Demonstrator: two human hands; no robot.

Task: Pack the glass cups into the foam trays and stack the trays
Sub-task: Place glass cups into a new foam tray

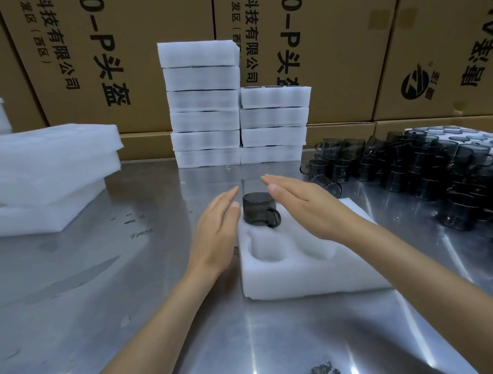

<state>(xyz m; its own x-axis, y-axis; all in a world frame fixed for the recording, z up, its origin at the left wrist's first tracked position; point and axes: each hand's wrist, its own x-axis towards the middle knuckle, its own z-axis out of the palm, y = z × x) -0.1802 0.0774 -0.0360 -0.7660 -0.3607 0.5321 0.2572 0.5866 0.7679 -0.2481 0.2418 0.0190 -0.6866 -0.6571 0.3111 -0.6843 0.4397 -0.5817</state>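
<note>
A white foam tray [302,274] lies on the metal table [99,287]. A dark glass cup [259,211] sits upside down in the tray's far-left pocket, handle pointing right. The left hand [218,233] hovers just left of the cup, fingers straight and together; it may brush the glass. The right hand [308,202] is flat just right of the cup, holding nothing. More cups [432,166] crowd well right of the tray; packed stacks [203,101] stand beyond it.

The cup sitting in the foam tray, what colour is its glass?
Dark smoky grey, see-through; the cup shows best in the head view.
</note>
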